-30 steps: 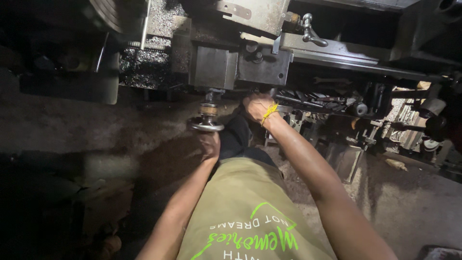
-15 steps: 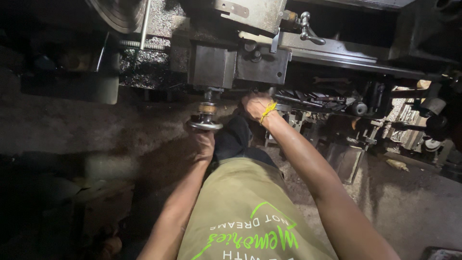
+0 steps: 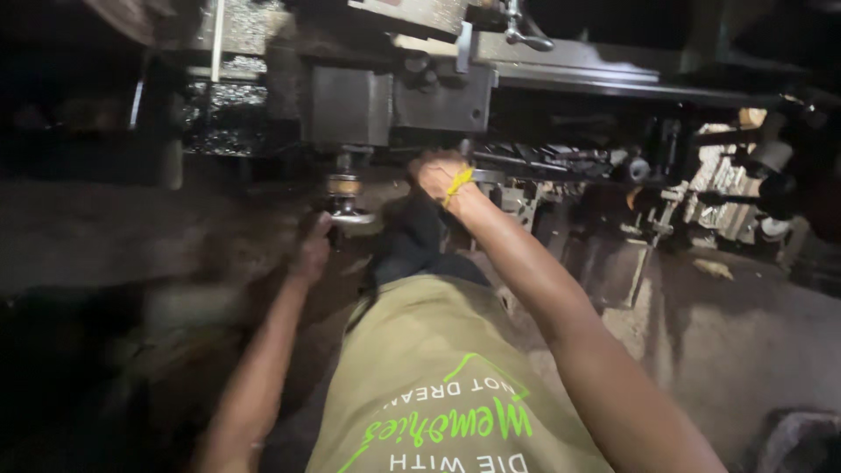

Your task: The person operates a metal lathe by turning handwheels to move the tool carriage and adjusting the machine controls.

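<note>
Our left hand (image 3: 313,248) curls around the round grey metal handwheel (image 3: 344,203) under the dark machine carriage (image 3: 399,105) | right hand (image 3: 438,173) fisted at the carriage's near edge, contents unclear | risk: we judge greasy metal could let fingers slip.

A machine workshop, dim and grimy. Heavy metal machine (image 3: 394,101) overhead — boxy grey housing, a crank handle (image 3: 524,26) on top, a round handwheel (image 3: 346,206) hanging below on a short shaft. Glinting metal shavings (image 3: 236,123) heaped on the ledge to the left. More oily machine parts and levers (image 3: 701,188) crowded along the right. Bare, stained concrete floor (image 3: 753,342) below — no home furniture, only iron, dust and grease.
</note>
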